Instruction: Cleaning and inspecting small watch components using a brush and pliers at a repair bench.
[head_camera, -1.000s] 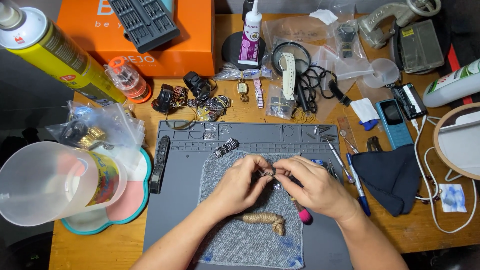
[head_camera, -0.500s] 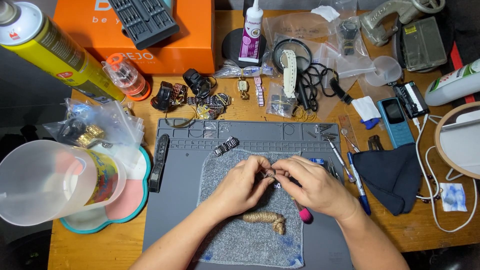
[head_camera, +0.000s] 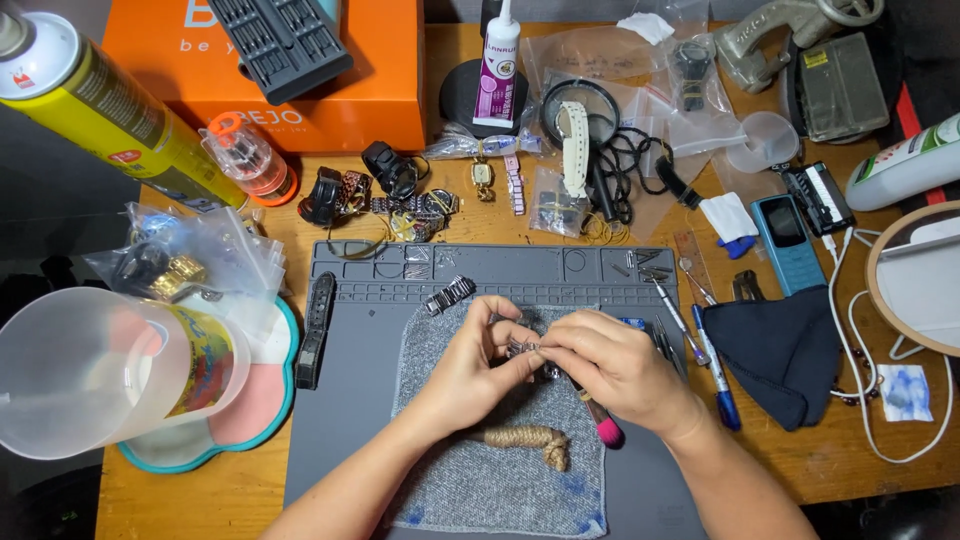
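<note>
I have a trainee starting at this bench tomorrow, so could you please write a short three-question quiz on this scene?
1. True or false: both hands pinch one small metal piece over the grey cloth.
2. What lies on the cloth nearest the wrists: A) a coiled rope-like band, B) a phone, C) a spray can?
3. What colour is the work mat?

Key
1. True: left hand, right hand, small metal piece.
2. A, the coiled rope-like band.
3. Grey: work mat.

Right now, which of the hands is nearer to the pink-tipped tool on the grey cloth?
Right. The right hand lies over the pink-tipped tool, whose handle runs under it. The left hand sits further left, across the small metal piece both hands pinch.
</note>
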